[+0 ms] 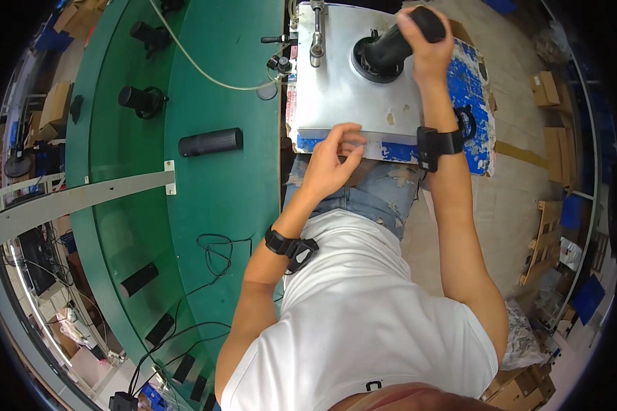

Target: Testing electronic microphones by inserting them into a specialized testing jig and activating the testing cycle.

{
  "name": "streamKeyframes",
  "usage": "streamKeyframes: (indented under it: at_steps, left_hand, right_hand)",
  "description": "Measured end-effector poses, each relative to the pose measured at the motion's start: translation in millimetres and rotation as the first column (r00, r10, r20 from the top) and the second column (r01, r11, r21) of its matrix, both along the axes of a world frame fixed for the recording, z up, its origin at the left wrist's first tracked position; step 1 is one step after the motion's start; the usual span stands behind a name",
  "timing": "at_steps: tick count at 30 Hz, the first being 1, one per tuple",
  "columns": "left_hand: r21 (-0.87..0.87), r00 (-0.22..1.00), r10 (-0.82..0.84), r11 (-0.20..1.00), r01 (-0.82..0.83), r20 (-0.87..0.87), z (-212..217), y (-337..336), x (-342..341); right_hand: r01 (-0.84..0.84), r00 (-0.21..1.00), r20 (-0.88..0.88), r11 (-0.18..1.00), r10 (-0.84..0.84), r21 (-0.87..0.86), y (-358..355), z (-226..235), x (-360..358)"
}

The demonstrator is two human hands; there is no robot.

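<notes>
My right hand (430, 60) is wrapped round the upper end of a black cylinder (393, 48). The cylinder leans to the right, with its lower end at a round black base (378, 74) on a silver metal box (332, 99). How the cylinder and base join is hidden. My left hand (333, 163) hovers at the box's near edge, its fingers loosely bent and apart, holding nothing. A metal clamp-like lever (317, 38) stands on the box's far left part. Just right of my right forearm lies a black ring-shaped part (467, 122).
Left of me runs a green bench (212, 188) with a ribbed black cylinder (210, 142) on it. More black cylinders on bases (138, 101) stand along its far-left side. A grey metal bar (82, 202) crosses the bench, a clear hose (199, 65) curves over it, and black cables (216, 257) lie nearer.
</notes>
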State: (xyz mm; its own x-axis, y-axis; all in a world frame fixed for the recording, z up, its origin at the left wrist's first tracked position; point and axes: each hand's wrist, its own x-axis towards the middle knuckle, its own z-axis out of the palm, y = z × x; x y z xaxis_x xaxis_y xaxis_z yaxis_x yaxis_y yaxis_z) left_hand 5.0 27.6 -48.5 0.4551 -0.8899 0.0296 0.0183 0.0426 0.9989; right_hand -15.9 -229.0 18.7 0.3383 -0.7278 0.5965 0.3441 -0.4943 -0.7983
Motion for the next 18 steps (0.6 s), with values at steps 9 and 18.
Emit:
streamKeyframes:
  at_steps: [9, 18]
  left_hand:
    - [-0.094, 0.975, 0.073, 0.991, -0.095, -0.209, -5, 6, 12]
    - [-0.211, 0.983, 0.171, 0.965, -0.155, 0.061, 35, -20, 104]
  right_hand:
    - [0.397, 0.903, -0.072, 0.887, -0.424, -0.236, 31, -36, 30]
    - [-0.220, 0.956, -0.210, 0.974, 0.206, -0.045, -1, -22, 5]
